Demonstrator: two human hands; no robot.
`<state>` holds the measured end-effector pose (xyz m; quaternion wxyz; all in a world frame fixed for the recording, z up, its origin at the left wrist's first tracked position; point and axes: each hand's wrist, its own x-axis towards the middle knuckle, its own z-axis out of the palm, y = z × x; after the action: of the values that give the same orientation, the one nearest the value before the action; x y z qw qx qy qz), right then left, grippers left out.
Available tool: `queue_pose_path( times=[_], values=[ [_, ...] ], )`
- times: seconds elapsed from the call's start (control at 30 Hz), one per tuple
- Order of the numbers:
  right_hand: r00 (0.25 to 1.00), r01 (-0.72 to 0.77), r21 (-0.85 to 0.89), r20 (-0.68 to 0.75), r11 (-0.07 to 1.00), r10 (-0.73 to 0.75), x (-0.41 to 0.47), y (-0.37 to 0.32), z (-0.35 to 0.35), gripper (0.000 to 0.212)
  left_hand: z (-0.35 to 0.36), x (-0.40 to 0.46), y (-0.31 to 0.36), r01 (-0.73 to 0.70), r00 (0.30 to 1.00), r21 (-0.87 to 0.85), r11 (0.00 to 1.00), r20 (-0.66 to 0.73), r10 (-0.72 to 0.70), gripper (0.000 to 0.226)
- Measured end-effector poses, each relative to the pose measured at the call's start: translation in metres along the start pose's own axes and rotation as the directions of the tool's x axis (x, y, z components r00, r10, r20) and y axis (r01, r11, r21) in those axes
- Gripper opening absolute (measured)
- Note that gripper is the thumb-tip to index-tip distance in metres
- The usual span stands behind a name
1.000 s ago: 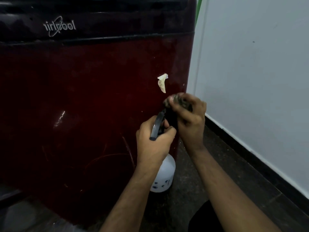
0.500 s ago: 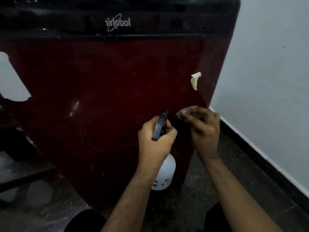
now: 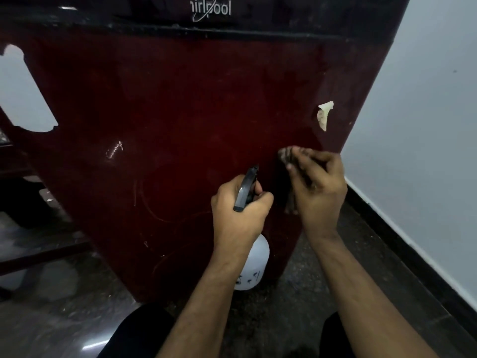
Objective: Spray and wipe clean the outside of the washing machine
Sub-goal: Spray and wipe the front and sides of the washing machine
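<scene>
The dark red washing machine [image 3: 196, 120] fills most of the view, its front panel facing the person, with a black band along the top that carries a mirrored white logo [image 3: 210, 10]. The panel shows faint curved scratches low down and a small bright glint left of centre. A torn scrap of pale sticker [image 3: 324, 115] clings to the panel near its right edge.

The left hand [image 3: 238, 215] has its grip closed around the neck of a spray bottle [image 3: 251, 264], whose white body hangs below the wrist, close in front of the lower part of the machine. The bottle's dark trigger head [image 3: 246, 188] sticks up out of the fist and points at the panel.

The right hand [image 3: 318, 187] is just beside the left, slightly higher, near the machine's right edge and below the sticker scrap. Its fingers are curled around a dark, grimy cloth [image 3: 286, 157], bunched at the fingertips and pressed to the red surface; the hand is blurred.

To the right stands a pale wall [image 3: 426, 125] with a dark skirting strip at its foot. The floor [image 3: 51, 306] is dark and glossy. The person's dark-clothed knees show at the bottom edge.
</scene>
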<state>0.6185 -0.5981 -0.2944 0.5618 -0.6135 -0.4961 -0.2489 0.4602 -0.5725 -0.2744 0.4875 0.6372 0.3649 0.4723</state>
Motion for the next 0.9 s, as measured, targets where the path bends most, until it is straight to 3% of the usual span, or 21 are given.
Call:
queue_pose_path(
  times=[0.1, 0.23, 0.3, 0.43, 0.47, 0.53, 0.6, 0.67, 0.73, 0.9],
  values=[
    [0.998, -0.049, -0.011, -0.042, 0.999, 0.049, 0.014, -0.031, 0.012, 0.041, -0.003, -0.004, -0.003, 0.027, 0.999, 0.000, 1.000, -0.036, -0.027, 0.024],
    [0.976, 0.185, -0.086, 0.130, 0.979, -0.173, -0.007, -0.026, 0.021, 0.029, -0.013, -0.009, -0.006, 0.034, 0.997, -0.006, 0.999, -0.065, -0.035, 0.024],
    [0.963, 0.220, -0.100, 0.183, 0.970, -0.199, -0.022, -0.012, 0.017, 0.028, -0.021, -0.011, -0.007, 0.038, 0.998, -0.011, 0.999, -0.051, -0.038, 0.024],
    [0.997, -0.016, -0.032, -0.072, 0.999, 0.013, -0.002, -0.029, 0.023, 0.023, -0.036, -0.015, -0.009, 0.040, 0.997, -0.005, 0.999, -0.073, -0.040, 0.025],
    [0.993, -0.012, -0.013, -0.122, 1.000, 0.010, 0.007, -0.040, 0.028, 0.021, -0.039, -0.015, -0.010, 0.042, 0.995, -0.006, 0.999, -0.089, -0.042, 0.024],
    [0.989, 0.112, -0.010, -0.095, 0.994, -0.113, 0.012, -0.057, 0.042, 0.018, -0.045, -0.016, -0.010, 0.036, 0.992, -0.006, 0.999, -0.119, -0.036, 0.020],
    [0.954, 0.299, -0.066, 0.052, 0.952, -0.296, -0.005, -0.055, 0.052, 0.021, -0.050, -0.017, -0.011, 0.008, 0.989, -0.013, 1.000, -0.148, -0.010, 0.015],
    [0.916, 0.383, -0.117, 0.177, 0.916, -0.360, -0.029, -0.039, 0.050, 0.026, -0.055, -0.018, -0.011, -0.009, 0.987, -0.021, 1.000, -0.161, 0.006, 0.014],
    [0.928, 0.355, -0.136, 0.167, 0.925, -0.332, -0.036, -0.024, 0.041, 0.025, -0.060, -0.019, -0.009, -0.014, 0.987, -0.031, 0.999, -0.162, 0.009, 0.012],
    [0.989, 0.127, -0.117, -0.059, 0.985, -0.134, -0.005, -0.056, 0.043, 0.015, -0.067, -0.023, -0.018, 0.024, 0.980, -0.037, 0.999, -0.197, -0.031, 0.012]
  ],
)
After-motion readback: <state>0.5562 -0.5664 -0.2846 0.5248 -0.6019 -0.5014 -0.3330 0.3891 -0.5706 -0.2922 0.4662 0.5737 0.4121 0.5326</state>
